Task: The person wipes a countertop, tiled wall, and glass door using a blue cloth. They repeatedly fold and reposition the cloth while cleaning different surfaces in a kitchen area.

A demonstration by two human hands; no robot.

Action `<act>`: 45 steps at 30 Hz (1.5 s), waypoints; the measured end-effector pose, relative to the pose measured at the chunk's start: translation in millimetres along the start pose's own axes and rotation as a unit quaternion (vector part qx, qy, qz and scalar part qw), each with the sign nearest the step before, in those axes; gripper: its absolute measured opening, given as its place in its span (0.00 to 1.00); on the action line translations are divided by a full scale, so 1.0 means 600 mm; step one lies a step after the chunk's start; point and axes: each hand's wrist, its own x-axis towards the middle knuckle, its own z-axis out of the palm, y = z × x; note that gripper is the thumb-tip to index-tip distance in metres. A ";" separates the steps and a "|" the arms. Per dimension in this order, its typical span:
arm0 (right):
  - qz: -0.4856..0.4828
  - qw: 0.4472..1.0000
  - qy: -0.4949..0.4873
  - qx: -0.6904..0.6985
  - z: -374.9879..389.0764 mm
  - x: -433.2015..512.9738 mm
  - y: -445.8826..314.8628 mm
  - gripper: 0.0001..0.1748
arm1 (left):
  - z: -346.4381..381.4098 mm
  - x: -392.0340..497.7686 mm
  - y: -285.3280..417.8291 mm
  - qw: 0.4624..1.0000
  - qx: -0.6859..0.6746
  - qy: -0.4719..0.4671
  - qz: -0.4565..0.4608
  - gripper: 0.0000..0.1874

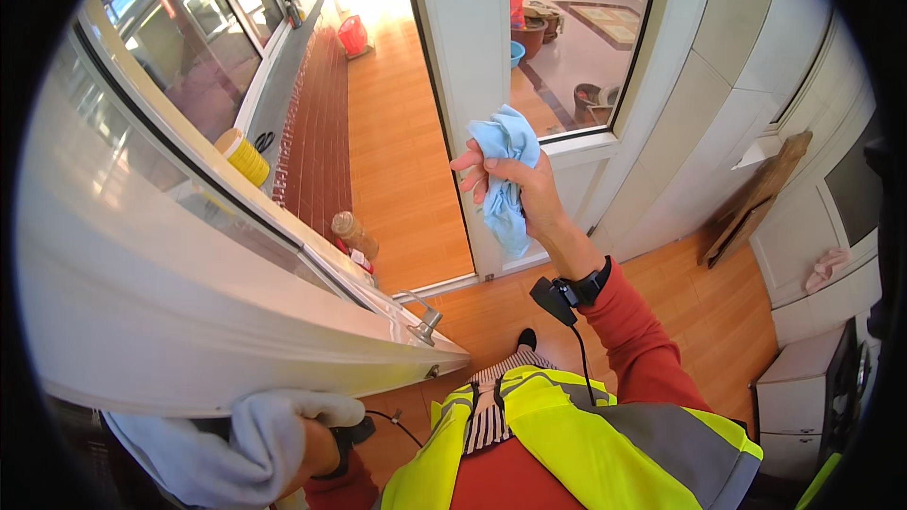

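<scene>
A crumpled light blue cloth [511, 216] is gripped in my right hand [542, 191], raised in front of the fixed glazed panel beside the doorway. My left hand [301, 450], low at the left, is mostly covered by a pale grey-blue towel [273, 439]; its fingers are hidden, so I cannot tell how it holds the towel. The towel lies against the lower edge of the open white door [212, 340]. This door has a glass pane and a metal lever handle [425, 326]. Both wrists wear black straps with cabled devices.
Beyond the doorway, a grey ledge [290, 99] holds a yellow spool [243, 157], scissors [263, 142] and a spray bottle [294, 12]. A jar [354, 234] stands near the threshold. Wooden boards [758, 202] lean at the right wall, near a white cabinet [792, 397].
</scene>
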 end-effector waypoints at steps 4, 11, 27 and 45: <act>0.032 0.999 -0.009 -0.005 0.005 -0.008 0.013 0.20 | -0.079 -0.001 -0.071 0.993 0.080 0.049 -0.077 0.19; 0.073 0.997 -0.034 -0.002 -0.003 -0.002 0.014 0.17 | -0.172 0.010 -0.061 0.948 0.297 0.046 -0.101 0.16; 0.163 0.957 -0.211 -0.109 -0.092 -0.085 -0.058 0.51 | 0.191 -0.084 0.279 0.850 -0.318 -0.403 -0.116 0.16; 0.092 0.940 0.183 -0.273 -0.267 0.008 -0.076 0.13 | 0.559 -0.109 0.136 0.701 -0.464 -0.265 -0.472 0.18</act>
